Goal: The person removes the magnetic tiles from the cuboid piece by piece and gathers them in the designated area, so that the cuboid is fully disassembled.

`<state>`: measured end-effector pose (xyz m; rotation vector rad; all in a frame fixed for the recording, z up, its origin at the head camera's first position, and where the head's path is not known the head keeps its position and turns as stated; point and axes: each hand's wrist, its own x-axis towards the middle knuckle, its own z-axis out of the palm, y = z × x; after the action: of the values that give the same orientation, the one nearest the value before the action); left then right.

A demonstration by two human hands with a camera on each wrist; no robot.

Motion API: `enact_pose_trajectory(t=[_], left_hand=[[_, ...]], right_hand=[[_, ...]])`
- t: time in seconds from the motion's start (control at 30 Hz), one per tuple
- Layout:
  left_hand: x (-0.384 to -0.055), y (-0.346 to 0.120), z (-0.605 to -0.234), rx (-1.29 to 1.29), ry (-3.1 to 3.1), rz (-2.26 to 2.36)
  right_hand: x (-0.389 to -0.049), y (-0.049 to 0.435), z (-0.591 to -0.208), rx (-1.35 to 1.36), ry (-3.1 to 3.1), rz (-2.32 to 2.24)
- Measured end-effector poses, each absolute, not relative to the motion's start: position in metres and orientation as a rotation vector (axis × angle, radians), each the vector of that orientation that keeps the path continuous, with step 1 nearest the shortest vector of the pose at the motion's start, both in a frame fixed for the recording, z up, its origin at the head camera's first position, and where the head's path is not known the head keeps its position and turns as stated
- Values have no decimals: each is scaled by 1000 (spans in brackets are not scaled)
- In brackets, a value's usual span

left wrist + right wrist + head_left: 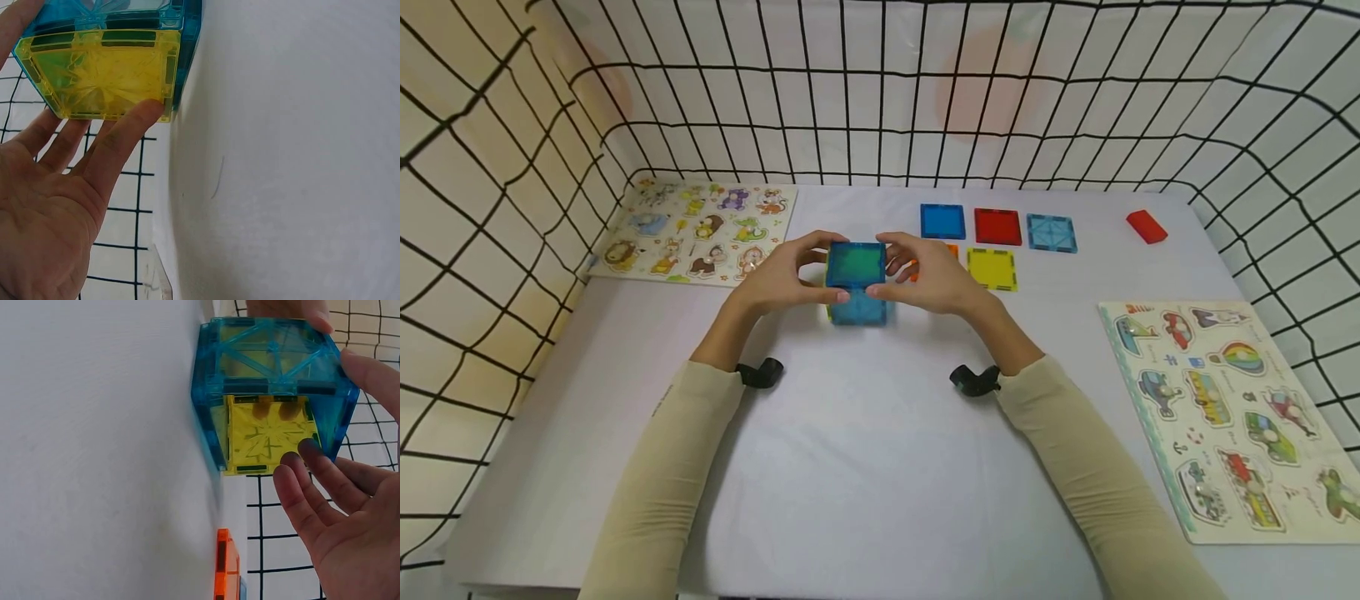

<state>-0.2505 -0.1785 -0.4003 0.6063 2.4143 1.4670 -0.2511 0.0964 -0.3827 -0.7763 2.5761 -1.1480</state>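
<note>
A cube of see-through magnetic tiles [859, 310] is held between both hands near the table's middle. Its top and front are blue, and a yellow tile [100, 78] forms the left side. In the right wrist view the right side has no tile, so the yellow tile's inner face shows through it. My left hand [784, 279] grips the cube, thumb at the front top edge, fingers behind and against the yellow side. My right hand [938, 279] pinches the top's right end between thumb and index finger. Its other fingers lie loosely curled by the open side.
Flat blue [942, 222], red [997, 227], light blue [1052, 233] and yellow [992, 269] tiles lie behind right; an orange one [223, 562] is partly hidden. A red block [1147, 227] lies farther right. Picture puzzle boards lie left [681, 271] and right [1161, 479]. Black wire mesh [880, 129] surrounds the table.
</note>
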Motion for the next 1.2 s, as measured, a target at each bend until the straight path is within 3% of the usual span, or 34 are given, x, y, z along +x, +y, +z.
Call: enact_pose_trajectory(t=[1.2], left_hand=[[-249, -177, -399, 564, 2437, 1416]], right_hand=[[-248, 89, -381, -724, 2702, -1329]])
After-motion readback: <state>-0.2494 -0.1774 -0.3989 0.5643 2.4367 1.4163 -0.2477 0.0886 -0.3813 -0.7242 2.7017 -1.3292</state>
